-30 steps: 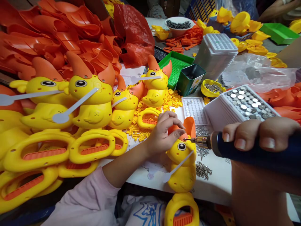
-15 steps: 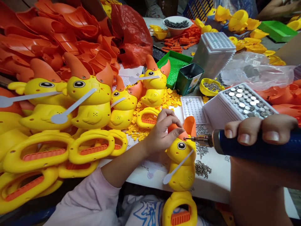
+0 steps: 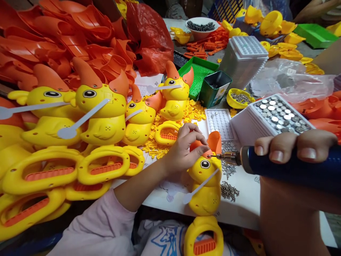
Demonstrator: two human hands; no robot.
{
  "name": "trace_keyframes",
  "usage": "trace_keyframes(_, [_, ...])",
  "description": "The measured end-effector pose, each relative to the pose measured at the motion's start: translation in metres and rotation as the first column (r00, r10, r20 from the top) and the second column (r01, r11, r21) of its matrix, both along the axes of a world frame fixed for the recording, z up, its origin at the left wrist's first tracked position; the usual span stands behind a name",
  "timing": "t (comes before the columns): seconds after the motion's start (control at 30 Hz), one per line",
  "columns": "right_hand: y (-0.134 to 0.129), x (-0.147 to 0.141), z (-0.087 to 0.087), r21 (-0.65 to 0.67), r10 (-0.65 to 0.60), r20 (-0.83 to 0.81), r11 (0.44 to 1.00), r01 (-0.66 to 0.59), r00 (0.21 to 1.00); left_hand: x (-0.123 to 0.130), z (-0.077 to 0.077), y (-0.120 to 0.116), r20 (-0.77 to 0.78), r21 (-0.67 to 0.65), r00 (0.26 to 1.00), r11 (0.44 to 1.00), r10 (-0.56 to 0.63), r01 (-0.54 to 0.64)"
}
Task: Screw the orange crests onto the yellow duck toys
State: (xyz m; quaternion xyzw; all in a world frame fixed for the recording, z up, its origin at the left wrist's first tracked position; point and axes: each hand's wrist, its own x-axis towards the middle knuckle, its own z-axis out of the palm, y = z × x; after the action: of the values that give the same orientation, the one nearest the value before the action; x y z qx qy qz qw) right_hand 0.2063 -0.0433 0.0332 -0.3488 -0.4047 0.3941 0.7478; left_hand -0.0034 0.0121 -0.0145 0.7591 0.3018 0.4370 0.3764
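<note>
A yellow duck toy [image 3: 204, 185] with an orange crest lies on the white paper, its looped handle toward my lap and a pale strip hanging from its face. My left hand [image 3: 190, 144] is closed on the orange crest [image 3: 214, 142], thumb and fingers near its lower edge. In my right hand [image 3: 293, 146] is a dark blue electric screwdriver [image 3: 282, 167], fingers wrapped over its body. The driver's bit [image 3: 217, 156] points left and meets the crest just above the toy's eye. Whether a screw sits at the tip is too small to tell.
Several similar duck toys [image 3: 101, 121] stand at the left before a heap of orange parts [image 3: 69, 39]. Loose screws [image 3: 229, 191] lie right of the toy. Behind are a green tray [image 3: 197, 73], a dark tin [image 3: 215, 89] and a box of round metal discs [image 3: 279, 113].
The camera view has shifted very slightly. Both hands, the screwdriver and the duck toy keep nearly the same places, with the bit still at the crest.
</note>
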Motion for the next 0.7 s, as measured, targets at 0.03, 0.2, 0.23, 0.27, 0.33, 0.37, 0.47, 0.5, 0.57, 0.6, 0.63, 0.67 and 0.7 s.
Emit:
trace_keyframes(0.03, [0.000, 0.001, 0.001, -0.004, 0.006, 0.000, 1.000, -0.006, 1.000, 0.000, 0.001, 0.000, -0.007, -0.002, 1.000, 1.000, 0.000, 0.000])
trace_keyframes(0.2, [-0.006, -0.005, 0.006, -0.001, 0.006, 0.028, 1.000, -0.006, 1.000, -0.001, 0.003, -0.001, -0.073, -0.010, 0.997, 1.000, 0.011, -0.012])
trace_keyframes(0.23, [-0.007, -0.007, 0.007, 0.005, -0.001, 0.035, 1.000, 0.001, 0.999, -0.001, 0.004, -0.001, -0.084, -0.010, 0.996, 1.000, 0.014, -0.015])
trace_keyframes(0.27, [-0.008, -0.010, 0.009, 0.012, -0.012, 0.043, 1.000, 0.011, 0.999, -0.001, 0.004, -0.001, -0.093, -0.009, 0.996, 1.000, 0.016, -0.017])
trace_keyframes(0.33, [-0.008, -0.017, 0.014, 0.045, -0.040, 0.060, 0.998, 0.037, 0.997, -0.001, 0.005, -0.002, -0.099, -0.003, 0.995, 1.000, 0.023, -0.023])
trace_keyframes(0.37, [-0.008, -0.019, 0.017, 0.056, -0.052, 0.069, 0.997, 0.048, 0.996, -0.001, 0.005, -0.002, -0.100, 0.000, 0.995, 1.000, 0.029, -0.029])
trace_keyframes(0.47, [-0.007, -0.025, 0.024, 0.066, -0.076, 0.090, 0.995, 0.071, 0.993, 0.000, 0.006, -0.004, -0.114, 0.010, 0.993, 0.999, 0.040, -0.039])
trace_keyframes(0.5, [-0.008, -0.025, 0.026, 0.061, -0.078, 0.097, 0.996, 0.073, 0.992, 0.000, 0.006, -0.004, -0.122, 0.012, 0.992, 0.999, 0.042, -0.041])
trace_keyframes(0.57, [-0.008, -0.026, 0.027, 0.059, -0.080, 0.111, 0.996, 0.074, 0.991, 0.000, 0.007, -0.005, -0.141, 0.007, 0.989, 0.999, 0.038, -0.038])
trace_keyframes(0.6, [-0.008, -0.025, 0.026, 0.057, -0.076, 0.114, 0.996, 0.069, 0.991, 0.000, 0.007, -0.005, -0.149, 0.002, 0.988, 0.999, 0.037, -0.037])
trace_keyframes(0.63, [-0.008, -0.025, 0.026, 0.052, -0.068, 0.118, 0.997, 0.062, 0.991, 0.000, 0.008, -0.005, -0.157, -0.003, 0.987, 0.999, 0.035, -0.036])
trace_keyframes(0.67, [-0.008, -0.025, 0.025, 0.055, -0.067, 0.117, 0.997, 0.060, 0.991, 0.000, 0.009, -0.005, -0.166, -0.007, 0.986, 0.999, 0.032, -0.034])
trace_keyframes(0.7, [-0.008, -0.025, 0.024, 0.058, -0.065, 0.111, 0.997, 0.059, 0.992, 0.000, 0.009, -0.005, -0.174, -0.009, 0.984, 0.999, 0.032, -0.034])
